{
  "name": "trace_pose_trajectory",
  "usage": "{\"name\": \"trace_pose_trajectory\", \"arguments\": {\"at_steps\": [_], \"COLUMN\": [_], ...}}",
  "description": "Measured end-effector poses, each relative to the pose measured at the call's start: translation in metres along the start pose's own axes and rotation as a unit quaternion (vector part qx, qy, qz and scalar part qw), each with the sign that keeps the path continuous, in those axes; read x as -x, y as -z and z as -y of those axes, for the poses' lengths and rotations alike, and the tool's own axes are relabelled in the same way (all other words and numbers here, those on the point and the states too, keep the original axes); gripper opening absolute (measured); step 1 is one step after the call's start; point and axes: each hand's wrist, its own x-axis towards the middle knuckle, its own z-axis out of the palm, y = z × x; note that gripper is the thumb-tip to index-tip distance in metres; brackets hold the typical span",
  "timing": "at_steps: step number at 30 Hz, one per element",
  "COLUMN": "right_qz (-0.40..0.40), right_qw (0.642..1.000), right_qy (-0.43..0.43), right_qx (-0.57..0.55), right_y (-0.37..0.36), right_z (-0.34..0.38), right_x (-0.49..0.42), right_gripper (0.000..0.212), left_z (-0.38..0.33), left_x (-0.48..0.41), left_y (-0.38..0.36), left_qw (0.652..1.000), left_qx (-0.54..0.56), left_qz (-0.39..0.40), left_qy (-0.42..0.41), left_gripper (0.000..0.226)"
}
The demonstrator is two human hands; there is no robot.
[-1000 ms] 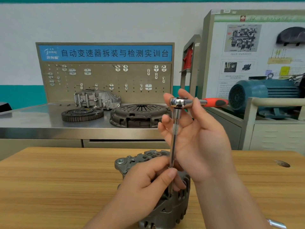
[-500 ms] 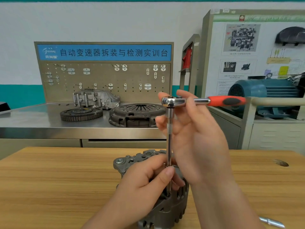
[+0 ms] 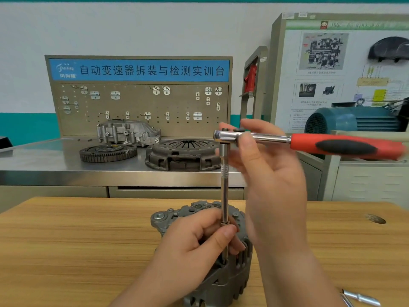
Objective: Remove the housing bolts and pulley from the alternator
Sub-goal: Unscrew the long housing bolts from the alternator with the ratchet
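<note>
A grey alternator stands on the wooden table, close to me at centre. A ratchet wrench with a red and black handle points right, and its long chrome extension bar runs straight down into the alternator housing. My left hand rests on the housing and pinches the lower part of the bar between thumb and fingers. My right hand is raised, its fingers curled around the ratchet head and the near part of the shaft. The socket and bolt at the bar's tip are hidden.
Chrome tool pieces lie on the table at the lower right. Behind the table, a steel bench carries a toothed flywheel, a clutch cover and an aluminium housing. A teal motor sits at right.
The ratchet handle has swung from pointing away toward the right, into a flat position nearer me. The head and bar shifted slightly left. My left hand kept its hold.
</note>
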Motion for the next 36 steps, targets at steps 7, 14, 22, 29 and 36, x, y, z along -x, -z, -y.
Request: {"name": "trace_pose_trajectory", "arguments": {"at_steps": [7,14,22,29,36], "right_qz": [0.059,0.062,0.075,0.090,0.076], "right_qw": [0.950,0.991,0.957,0.983,0.973], "right_qy": [-0.203,-0.082,-0.174,-0.093,-0.118], "right_qx": [-0.228,-0.087,-0.220,-0.132,-0.182], "right_y": [0.0024,-0.0028,-0.0007,-0.0016,0.0031], "right_z": [0.0013,-0.0005,0.0030,0.0007,-0.0043], "right_x": [-0.0073,-0.0004,-0.0040,-0.0006,-0.0068], "right_gripper": [0.035,0.023,0.039,0.023,0.030], "left_z": [-0.0012,0.0009,0.0029,0.0048,0.0007], "left_x": [-0.0005,-0.0004,-0.0016,-0.0018,-0.0020], "left_y": [0.0004,0.0005,0.0006,0.0003,0.0001], "left_qw": [1.000,1.000,1.000,1.000,1.000], "left_qx": [-0.006,-0.008,0.000,0.006,0.011], "left_qz": [0.004,-0.004,0.006,-0.008,-0.001], "left_qy": [-0.011,-0.002,-0.003,0.001,0.011], "left_gripper": [0.025,0.028,0.031,0.024,0.023]}}
